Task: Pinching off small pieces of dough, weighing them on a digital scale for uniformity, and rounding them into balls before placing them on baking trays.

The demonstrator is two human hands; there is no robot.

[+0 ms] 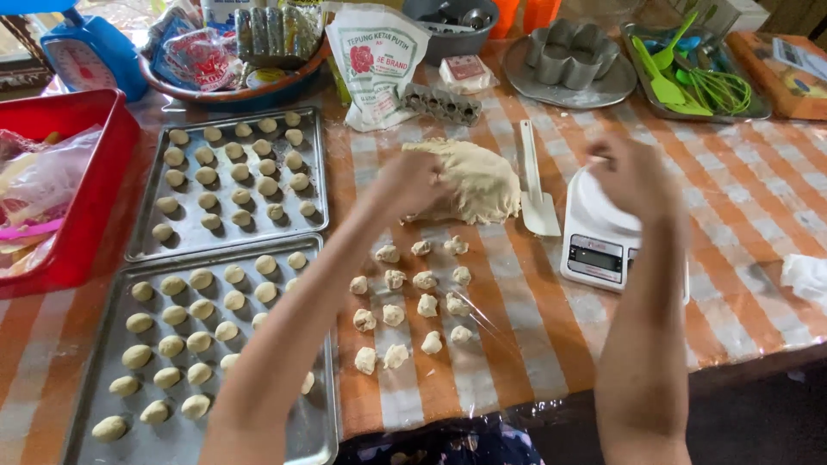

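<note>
Two hands busy: left hand (412, 182) pinching dough mound (472, 179), long axis left-right; right hand (633, 176) grip unclear.

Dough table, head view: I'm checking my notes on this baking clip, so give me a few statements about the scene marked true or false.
1. The left hand rests on the big dough lump. True.
2. The right hand is over the white kitchen scale. True.
3. Both metal trays are empty. False: both hold rows of rolled dough balls.
4. The rough dough pieces lie inside a bowl. False: they lie on the striped tablecloth.
5. A white spatula lies between dough lump and scale. True.
</note>
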